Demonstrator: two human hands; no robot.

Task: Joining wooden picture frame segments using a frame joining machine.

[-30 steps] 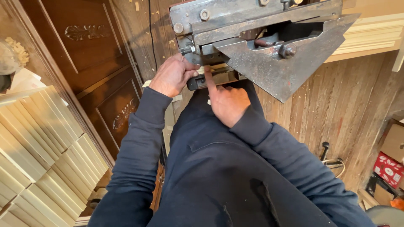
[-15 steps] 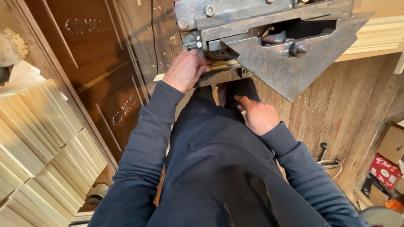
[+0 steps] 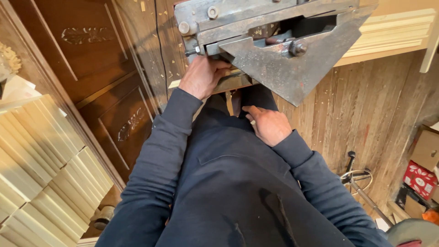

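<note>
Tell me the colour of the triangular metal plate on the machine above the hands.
The triangular metal plate is dull grey steel with rusty brown patches, seen clearly in the head view.

Pale wood strip [image 3: 228, 82] — under grey metal cutter [image 3: 279, 41]

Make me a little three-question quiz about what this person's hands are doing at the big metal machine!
1. True or false: the left hand is up at the metal machine.
2. Where is the right hand? A) against the person's dark clothes B) on the cardboard boxes
3. What pale things are stacked at the left?

Key: 1 true; 2 A; 3 wooden moulding strips.
</note>
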